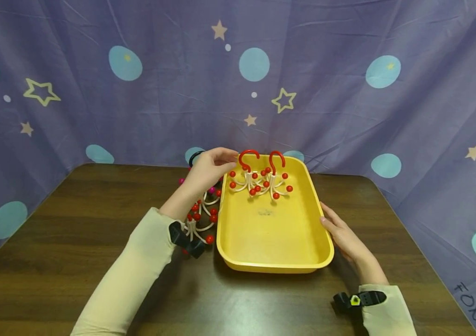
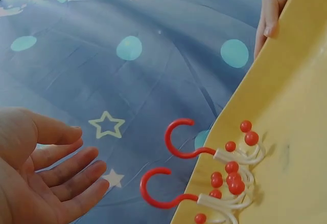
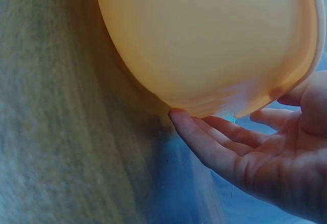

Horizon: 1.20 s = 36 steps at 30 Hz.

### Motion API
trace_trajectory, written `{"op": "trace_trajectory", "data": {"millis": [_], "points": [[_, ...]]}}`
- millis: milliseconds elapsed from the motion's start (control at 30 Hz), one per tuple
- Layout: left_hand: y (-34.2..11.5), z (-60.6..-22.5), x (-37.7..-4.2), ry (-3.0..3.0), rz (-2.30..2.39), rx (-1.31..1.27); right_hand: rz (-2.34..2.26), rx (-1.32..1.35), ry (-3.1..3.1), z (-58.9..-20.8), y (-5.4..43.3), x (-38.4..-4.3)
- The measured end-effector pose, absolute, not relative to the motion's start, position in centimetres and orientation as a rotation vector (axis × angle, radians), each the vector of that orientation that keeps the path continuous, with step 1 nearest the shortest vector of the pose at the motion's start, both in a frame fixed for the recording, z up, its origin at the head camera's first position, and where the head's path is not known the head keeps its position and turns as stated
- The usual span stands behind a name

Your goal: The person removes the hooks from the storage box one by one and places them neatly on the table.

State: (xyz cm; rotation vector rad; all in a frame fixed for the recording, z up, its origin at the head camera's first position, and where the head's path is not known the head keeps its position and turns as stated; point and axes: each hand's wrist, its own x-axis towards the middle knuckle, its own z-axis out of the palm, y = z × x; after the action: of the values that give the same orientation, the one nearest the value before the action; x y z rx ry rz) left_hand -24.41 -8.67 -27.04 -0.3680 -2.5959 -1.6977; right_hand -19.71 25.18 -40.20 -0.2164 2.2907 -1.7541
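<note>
My right hand (image 1: 344,234) holds a yellow tray (image 1: 271,233) by its right side. In the right wrist view the thumb lies at the rim and the fingers reach under the wall. Two small hangers, each with a red hook and curved white arms tipped with red balls, lie in the far end of the tray: a left hanger (image 1: 248,179) and a right hanger (image 1: 273,179). Next to the left hanger is my left hand (image 1: 210,170), above the tray's far left corner. The left wrist view shows its fingers spread loosely, apart from the hooks and holding nothing.
Left of the tray, partly hidden by my left arm, more hangers (image 1: 193,227) lie on the brown wooden table (image 1: 74,233). One black hook (image 1: 195,156) and some pink balls show among them. A purple curtain (image 1: 179,93) with stars hangs behind the table.
</note>
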Motion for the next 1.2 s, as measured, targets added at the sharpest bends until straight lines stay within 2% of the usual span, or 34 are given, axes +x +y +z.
{"op": "trace_trajectory", "data": {"millis": [567, 1200], "points": [[-2.8, -28.0, -29.2, -2.653, -1.62, -0.278, -1.771, -0.243, 2.26, -40.1, 25.3, -19.6], [1.5, -30.3, -31.6, -2.74, -1.307, -0.562, -1.778, -0.246, 2.269, -40.2, 25.2, -19.7]]}}
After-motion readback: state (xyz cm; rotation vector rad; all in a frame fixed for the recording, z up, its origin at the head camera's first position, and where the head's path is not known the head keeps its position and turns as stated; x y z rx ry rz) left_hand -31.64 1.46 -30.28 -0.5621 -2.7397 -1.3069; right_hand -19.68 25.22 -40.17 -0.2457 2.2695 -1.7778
